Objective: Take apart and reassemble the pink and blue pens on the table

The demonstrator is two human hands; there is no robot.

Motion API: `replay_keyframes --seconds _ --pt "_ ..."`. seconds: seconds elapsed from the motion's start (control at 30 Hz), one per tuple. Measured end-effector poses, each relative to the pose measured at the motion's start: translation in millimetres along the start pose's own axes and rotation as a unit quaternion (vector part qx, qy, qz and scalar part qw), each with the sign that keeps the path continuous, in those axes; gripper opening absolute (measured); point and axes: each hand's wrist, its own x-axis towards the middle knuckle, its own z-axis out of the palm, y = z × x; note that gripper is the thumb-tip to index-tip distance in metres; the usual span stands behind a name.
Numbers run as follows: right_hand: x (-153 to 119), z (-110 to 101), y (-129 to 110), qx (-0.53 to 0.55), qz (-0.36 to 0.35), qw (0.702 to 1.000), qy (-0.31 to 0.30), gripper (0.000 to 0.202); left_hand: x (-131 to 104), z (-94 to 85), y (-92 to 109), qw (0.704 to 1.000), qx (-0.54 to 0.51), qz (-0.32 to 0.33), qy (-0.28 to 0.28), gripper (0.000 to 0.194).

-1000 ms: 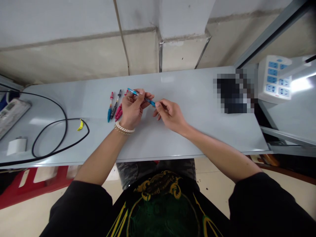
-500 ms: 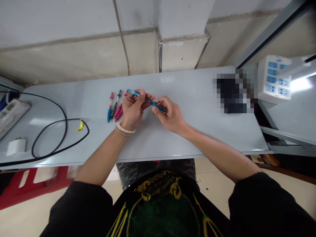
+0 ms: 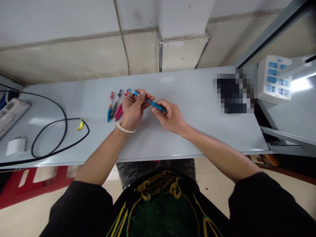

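A blue pen [image 3: 158, 106] slants above the table between both hands. My left hand [image 3: 134, 107] pinches its clear upper-left part between thumb and fingers, a pale beaded bracelet [image 3: 124, 129] on that wrist. At the lower-right end, the fingers of my right hand [image 3: 170, 116] close round the blue barrel. Beside my left hand lie a pen with a blue grip and pink end [image 3: 110, 107], a grey-black pen [image 3: 116, 104] and pink pens [image 3: 119, 111], the latter partly hidden by the hand.
On the left of the grey table [image 3: 197, 131] lie a looped black cable [image 3: 64, 113] with a yellow tag [image 3: 80, 125], a white charger [image 3: 16, 146] and a power strip [image 3: 13, 113]. A dark pixelated object [image 3: 230, 95] is at right, near a white socket block [image 3: 274, 79].
The right thumb and fingers have shifted slightly on the pen, and more of its blue barrel shows. My left hand stays almost still, and the other pens have not moved.
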Motion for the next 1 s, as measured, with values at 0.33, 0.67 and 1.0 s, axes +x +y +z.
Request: replay_keyframes --seconds 0.33,0.67,1.0 --pt "0.1 -1.1 2.1 0.008 -0.007 1.000 0.009 0.044 -0.5 0.1 1.4 1.000 0.012 -0.006 -0.004 0.027" --pt "-0.2 -0.2 2.9 0.021 -0.003 1.000 0.003 0.037 -0.4 -1.1 -1.1 1.000 -0.013 0.010 -0.026 0.028" --pt "0.0 0.0 1.9 0.018 -0.011 1.000 -0.003 0.027 0.0 0.4 -0.1 1.000 -0.007 0.005 -0.020 0.023"
